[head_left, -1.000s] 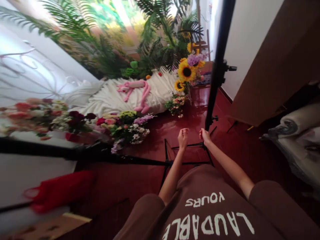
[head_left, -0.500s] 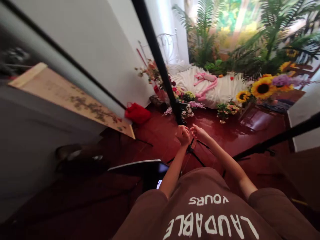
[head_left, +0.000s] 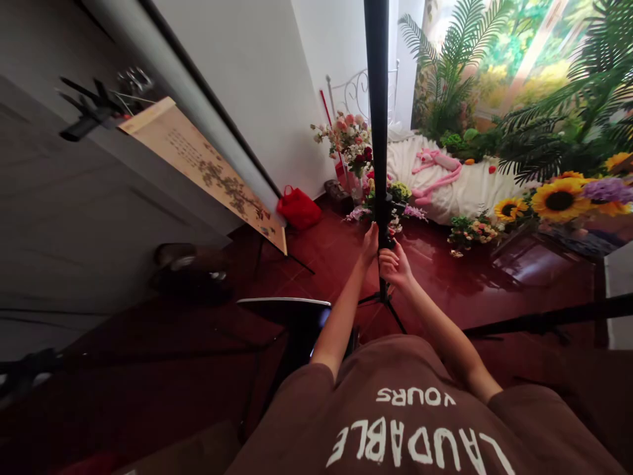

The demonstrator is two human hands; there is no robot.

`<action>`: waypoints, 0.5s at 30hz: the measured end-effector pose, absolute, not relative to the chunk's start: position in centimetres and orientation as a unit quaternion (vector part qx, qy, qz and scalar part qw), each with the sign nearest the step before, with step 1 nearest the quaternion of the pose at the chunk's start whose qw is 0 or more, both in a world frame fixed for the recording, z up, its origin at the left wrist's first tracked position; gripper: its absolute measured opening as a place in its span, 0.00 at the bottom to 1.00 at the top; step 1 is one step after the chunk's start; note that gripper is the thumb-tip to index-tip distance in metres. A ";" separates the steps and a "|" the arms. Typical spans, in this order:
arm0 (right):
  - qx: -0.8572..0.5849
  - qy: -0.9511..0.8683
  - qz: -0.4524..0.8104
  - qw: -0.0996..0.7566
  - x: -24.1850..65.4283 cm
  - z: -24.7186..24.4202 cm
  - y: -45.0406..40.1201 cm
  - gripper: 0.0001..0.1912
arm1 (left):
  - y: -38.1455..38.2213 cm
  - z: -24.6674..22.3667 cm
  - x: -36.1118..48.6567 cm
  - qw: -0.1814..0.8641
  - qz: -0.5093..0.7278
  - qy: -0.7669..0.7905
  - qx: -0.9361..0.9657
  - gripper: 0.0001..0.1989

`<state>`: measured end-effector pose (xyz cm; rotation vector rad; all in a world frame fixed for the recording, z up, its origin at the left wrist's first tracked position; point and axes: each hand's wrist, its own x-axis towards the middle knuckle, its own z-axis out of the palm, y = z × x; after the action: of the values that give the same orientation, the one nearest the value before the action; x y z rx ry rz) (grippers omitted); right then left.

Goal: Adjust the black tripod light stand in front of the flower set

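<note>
A tall black tripod stand (head_left: 378, 99) rises in front of me, its pole nearly upright in the head view. My left hand (head_left: 370, 245) is closed around the pole's left side, just below the thick collar; most of its fingers are hidden behind the pole. On the other side, my right hand (head_left: 395, 264) has its fingers curled in at the pole, with the thumb by a small black knob (head_left: 388, 241). The stand's legs (head_left: 394, 315) spread on the red floor below my hands.
A hanging scroll (head_left: 212, 175) and a red bag (head_left: 299, 208) are to the left. Ahead, a white-draped bed (head_left: 477, 188) holds a pink plush toy (head_left: 438, 173), with sunflowers (head_left: 560, 200) beside it. Another black pole (head_left: 544, 322) crosses at right; a dark screen-like panel (head_left: 287, 310) sits near my left arm.
My hands, held near each other in front of the pole before, are now on either side of it. The pole looks more upright, and the view has shifted toward the left.
</note>
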<state>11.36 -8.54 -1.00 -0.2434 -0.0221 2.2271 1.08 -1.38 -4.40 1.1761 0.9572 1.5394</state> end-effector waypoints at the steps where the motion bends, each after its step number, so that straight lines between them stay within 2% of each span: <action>1: -0.062 0.020 0.895 0.442 11.0 -1.1 -8.5 0.24 | -1.3 -4.6 1.3 0.482 0.634 0.380 0.471 0.35; 3: 0.023 0.091 0.897 0.431 10.6 -1.2 -8.4 0.23 | -1.2 -5.0 1.7 0.495 0.648 0.366 0.449 0.35; 6: 0.138 0.227 0.896 0.355 10.6 -1.2 -8.3 0.21 | -1.0 -5.4 2.1 0.506 0.663 0.359 0.419 0.34; 8: 0.163 0.281 0.887 0.327 10.7 -1.2 -8.1 0.19 | -1.0 -5.4 2.2 0.508 0.670 0.358 0.407 0.33; 9: 0.150 0.274 0.887 0.340 10.7 -1.2 -8.0 0.18 | -1.0 -5.4 2.2 0.506 0.672 0.356 0.408 0.33; 11: 0.054 0.173 0.892 0.415 10.6 -1.2 -7.7 0.17 | -1.1 -5.3 2.2 0.492 0.674 0.358 0.419 0.33; 12: -0.039 0.071 0.883 0.461 10.5 -1.2 -7.6 0.16 | -1.1 -5.3 2.1 0.482 0.674 0.363 0.426 0.33; 15: -0.326 -0.248 0.751 0.518 10.6 -1.2 -7.4 0.17 | -1.3 -5.3 1.9 0.461 0.665 0.389 0.440 0.33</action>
<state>10.63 -7.41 -1.15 -0.7812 -0.5953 1.8031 1.89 -1.28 -5.31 1.0821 0.9574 1.6365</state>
